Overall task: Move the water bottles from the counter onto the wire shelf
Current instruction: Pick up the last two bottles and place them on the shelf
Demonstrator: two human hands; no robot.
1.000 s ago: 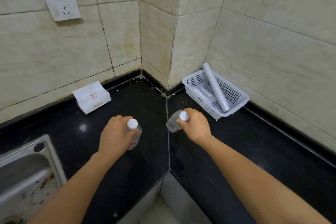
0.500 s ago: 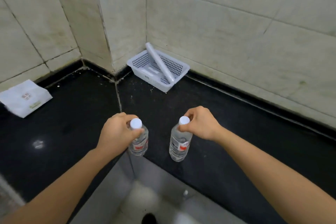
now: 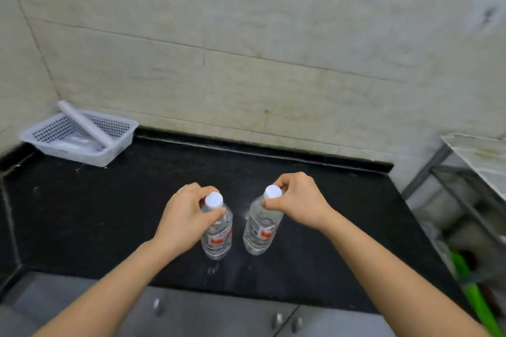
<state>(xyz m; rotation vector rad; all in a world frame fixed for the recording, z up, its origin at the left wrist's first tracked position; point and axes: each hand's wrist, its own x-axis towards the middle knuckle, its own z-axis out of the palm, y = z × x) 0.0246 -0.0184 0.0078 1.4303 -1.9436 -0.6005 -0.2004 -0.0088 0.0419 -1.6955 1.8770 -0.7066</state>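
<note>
Left hand (image 3: 182, 216) was pinched tight round the neck of one water bottle (image 3: 217, 232), right hand (image 3: 297, 201) same deal on the other bottle (image 3: 260, 230), both upright over the black counter (image 3: 109, 213).

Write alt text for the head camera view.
Two bare hands, left hand and right hand, each grip a clear water bottle by its neck, left bottle and right bottle, above a black counter. A white basket sits far left.
</note>
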